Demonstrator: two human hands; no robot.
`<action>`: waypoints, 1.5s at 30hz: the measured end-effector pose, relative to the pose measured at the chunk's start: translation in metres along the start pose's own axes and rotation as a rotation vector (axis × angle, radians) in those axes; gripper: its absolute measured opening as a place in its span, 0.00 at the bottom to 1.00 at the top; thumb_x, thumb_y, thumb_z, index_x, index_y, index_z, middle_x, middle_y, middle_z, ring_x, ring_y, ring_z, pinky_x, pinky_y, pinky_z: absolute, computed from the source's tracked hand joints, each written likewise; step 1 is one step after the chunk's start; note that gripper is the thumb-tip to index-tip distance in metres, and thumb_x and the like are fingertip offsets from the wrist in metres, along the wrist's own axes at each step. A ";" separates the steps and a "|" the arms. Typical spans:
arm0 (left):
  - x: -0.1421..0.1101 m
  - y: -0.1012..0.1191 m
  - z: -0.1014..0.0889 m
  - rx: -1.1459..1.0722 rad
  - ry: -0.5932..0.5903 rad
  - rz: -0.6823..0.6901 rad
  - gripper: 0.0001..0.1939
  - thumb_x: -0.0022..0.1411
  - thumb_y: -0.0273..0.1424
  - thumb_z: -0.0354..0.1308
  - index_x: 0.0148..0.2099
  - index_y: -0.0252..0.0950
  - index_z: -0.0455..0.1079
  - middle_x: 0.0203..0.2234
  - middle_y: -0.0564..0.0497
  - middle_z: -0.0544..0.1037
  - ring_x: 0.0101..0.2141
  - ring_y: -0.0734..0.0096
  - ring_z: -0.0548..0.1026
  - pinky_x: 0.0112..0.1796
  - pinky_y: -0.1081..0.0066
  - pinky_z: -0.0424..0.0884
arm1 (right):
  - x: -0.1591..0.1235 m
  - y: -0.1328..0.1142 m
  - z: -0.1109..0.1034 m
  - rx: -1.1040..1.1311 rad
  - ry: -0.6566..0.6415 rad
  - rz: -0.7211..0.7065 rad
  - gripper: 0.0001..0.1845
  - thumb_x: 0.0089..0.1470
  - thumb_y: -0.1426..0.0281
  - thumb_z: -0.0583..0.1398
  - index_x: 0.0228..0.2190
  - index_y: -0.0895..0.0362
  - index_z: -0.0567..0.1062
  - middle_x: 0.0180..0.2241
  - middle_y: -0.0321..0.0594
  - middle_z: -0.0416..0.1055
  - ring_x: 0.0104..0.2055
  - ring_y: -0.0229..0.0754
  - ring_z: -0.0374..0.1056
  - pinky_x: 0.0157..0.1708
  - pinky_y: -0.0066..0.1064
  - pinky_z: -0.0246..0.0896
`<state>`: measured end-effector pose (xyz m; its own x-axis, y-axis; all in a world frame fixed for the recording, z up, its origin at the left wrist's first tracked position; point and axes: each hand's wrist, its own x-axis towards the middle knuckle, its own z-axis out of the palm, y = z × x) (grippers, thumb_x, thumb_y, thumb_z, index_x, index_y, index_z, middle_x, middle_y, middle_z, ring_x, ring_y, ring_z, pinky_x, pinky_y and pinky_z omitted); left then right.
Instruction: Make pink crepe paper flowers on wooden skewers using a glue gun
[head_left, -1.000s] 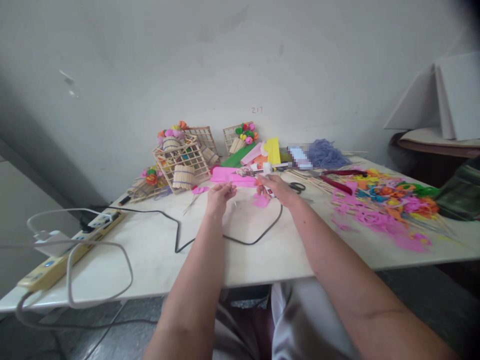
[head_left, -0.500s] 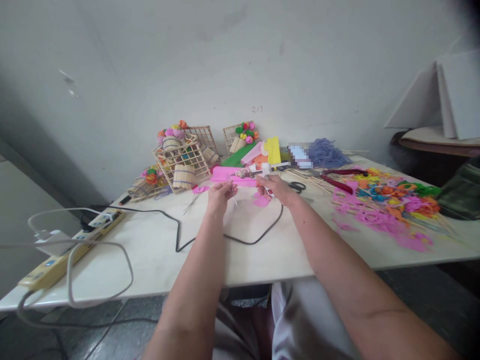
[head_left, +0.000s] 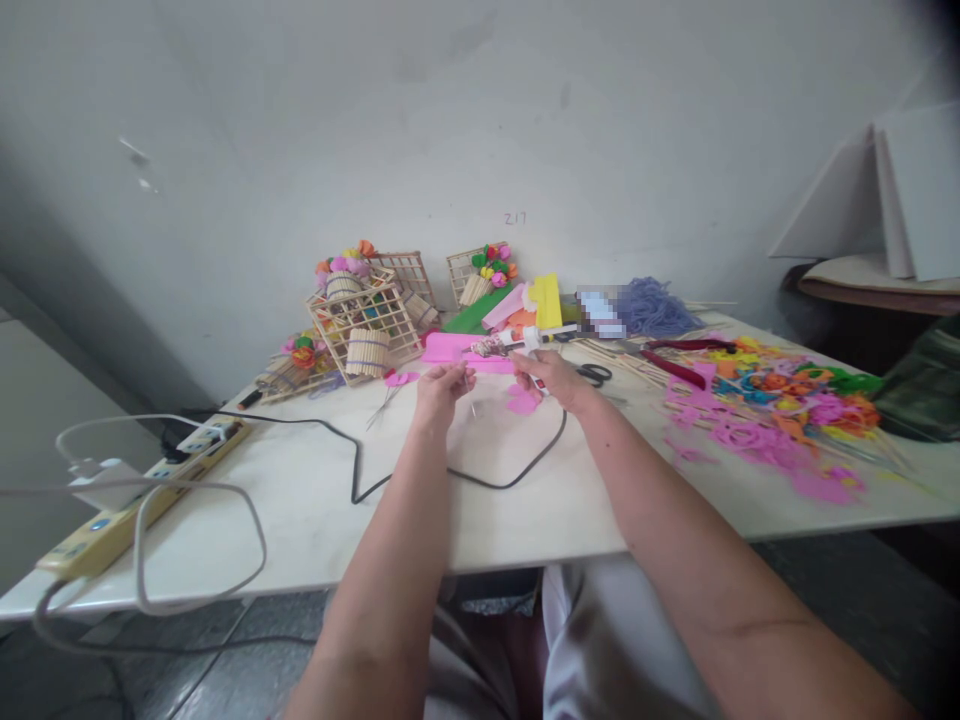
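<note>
My right hand (head_left: 553,378) is wrapped around a white glue gun (head_left: 532,338), whose tip points left over a pink paper strip (head_left: 446,347). Its black cord (head_left: 517,478) loops down across the table. The fingers of my left hand (head_left: 442,390) are pinched on a thin wire stem (head_left: 473,407) that pokes out below them; its upper end is too small to make out. Pink paper petals (head_left: 524,400) lie just under the glue gun. Left of my left hand are more pink petals (head_left: 401,379) with thin wire stems.
Stick frames (head_left: 364,330) with paper flowers stand at the back left. Scissors (head_left: 595,374), red-handled pliers (head_left: 675,366), purple yarn (head_left: 656,306) and a heap of coloured paper scraps (head_left: 795,400) lie to the right. A power strip (head_left: 142,510) with cables runs along the left edge.
Both hands stay in nearly the same place. The wire stem below my left hand has shifted very slightly; everything else looks unchanged.
</note>
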<state>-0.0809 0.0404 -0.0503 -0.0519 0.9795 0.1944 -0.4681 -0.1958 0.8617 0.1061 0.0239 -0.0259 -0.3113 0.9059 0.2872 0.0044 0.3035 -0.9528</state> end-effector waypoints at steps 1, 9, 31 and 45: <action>0.000 0.000 0.000 0.001 0.002 -0.003 0.12 0.38 0.29 0.66 0.25 0.29 0.68 0.19 0.50 0.73 0.20 0.78 0.71 0.25 0.76 0.68 | 0.000 0.000 0.000 0.000 0.008 0.002 0.21 0.43 0.53 0.58 0.20 0.60 0.66 0.14 0.34 0.62 0.12 0.30 0.54 0.10 0.24 0.47; -0.003 0.001 0.003 -0.007 -0.009 -0.009 0.11 0.38 0.29 0.66 0.23 0.29 0.67 0.19 0.50 0.73 0.20 0.78 0.71 0.24 0.76 0.67 | 0.000 0.000 0.001 -0.007 0.044 -0.019 0.22 0.43 0.52 0.57 0.18 0.60 0.66 0.15 0.34 0.62 0.12 0.30 0.55 0.10 0.24 0.47; -0.002 -0.001 0.002 -0.017 -0.038 -0.016 0.09 0.41 0.28 0.64 0.24 0.29 0.68 0.19 0.50 0.73 0.19 0.79 0.70 0.24 0.77 0.67 | 0.001 0.000 0.003 -0.005 0.025 -0.027 0.22 0.42 0.52 0.58 0.18 0.59 0.65 0.15 0.34 0.62 0.13 0.30 0.54 0.10 0.23 0.47; 0.000 -0.001 0.000 -0.018 -0.045 -0.064 0.08 0.43 0.27 0.62 0.27 0.29 0.69 0.19 0.51 0.72 0.19 0.80 0.69 0.22 0.79 0.66 | 0.000 0.000 0.003 -0.016 0.017 -0.030 0.22 0.43 0.52 0.57 0.18 0.59 0.65 0.15 0.34 0.62 0.13 0.30 0.54 0.10 0.24 0.47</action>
<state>-0.0802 0.0403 -0.0514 0.0182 0.9870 0.1600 -0.4847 -0.1312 0.8648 0.1031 0.0233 -0.0261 -0.2949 0.9014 0.3171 0.0103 0.3348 -0.9422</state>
